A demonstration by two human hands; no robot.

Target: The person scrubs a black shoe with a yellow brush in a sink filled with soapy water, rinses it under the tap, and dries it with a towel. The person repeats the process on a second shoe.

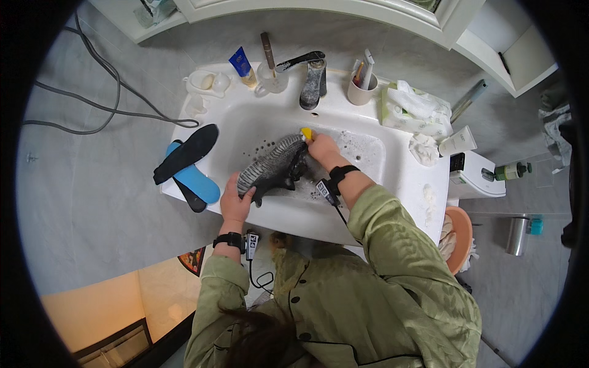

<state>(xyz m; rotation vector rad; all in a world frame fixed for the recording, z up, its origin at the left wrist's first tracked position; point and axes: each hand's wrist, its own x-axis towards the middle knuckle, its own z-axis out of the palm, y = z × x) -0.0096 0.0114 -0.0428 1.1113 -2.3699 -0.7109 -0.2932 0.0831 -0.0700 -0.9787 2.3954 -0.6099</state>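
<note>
A dark wet shoe with a grey ribbed sole (271, 161) lies on its side over the white washbasin (257, 115), sole facing up and left. My left hand (235, 200) grips its lower left end, thumb over the edge. At the other end, my right hand (323, 148) holds a small yellow-ended brush (307, 134) against the sole; most of the brush is hidden by my fingers. Dark suds and bubbles spot the basin around the shoe. Left of it, a black insole (188, 154) crosses a blue insole (198, 183) on the basin's rim, with another black piece beneath.
Behind the basin stand a black faucet (314, 83), a glass mug (272, 79), a blue tube (242, 66) and a toothbrush cup (362, 91). A tissue pack (416, 110) and a white tube (458, 141) are at the right. Cables run from both wrist straps.
</note>
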